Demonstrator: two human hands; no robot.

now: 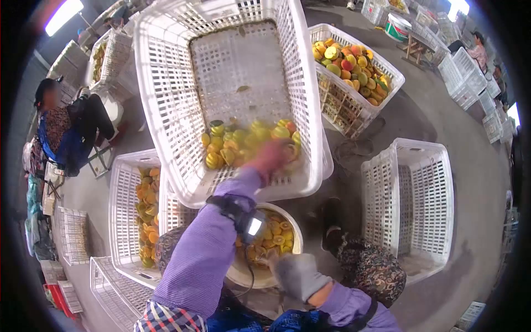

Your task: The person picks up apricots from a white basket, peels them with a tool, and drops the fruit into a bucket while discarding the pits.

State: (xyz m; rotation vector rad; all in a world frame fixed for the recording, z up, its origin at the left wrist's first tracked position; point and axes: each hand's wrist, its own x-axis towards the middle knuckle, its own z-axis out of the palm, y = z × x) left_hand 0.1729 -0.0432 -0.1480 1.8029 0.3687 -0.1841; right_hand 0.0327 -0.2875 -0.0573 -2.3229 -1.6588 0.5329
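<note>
My left hand (272,159), bare and blurred by motion, reaches into a large tilted white plastic crate (146,94). It is at a pile of yellow-green peaches (235,146) gathered along the crate's near side; its fingers are smeared among them. Below the crate, a round white tub (298,235) holds orange-yellow peach halves (274,235). Over the tub's near right rim is my right hand (298,275) in a grey glove, also blurred, with its fingertips close to the fruit. I cannot tell what it holds.
A crate of cut peaches (121,205) stands to the left, and another heaped crate (337,102) behind right. White crates (381,193) stand on the right floor. A seated person (69,122) is at the left. Stacked crates (464,74) line the far right.
</note>
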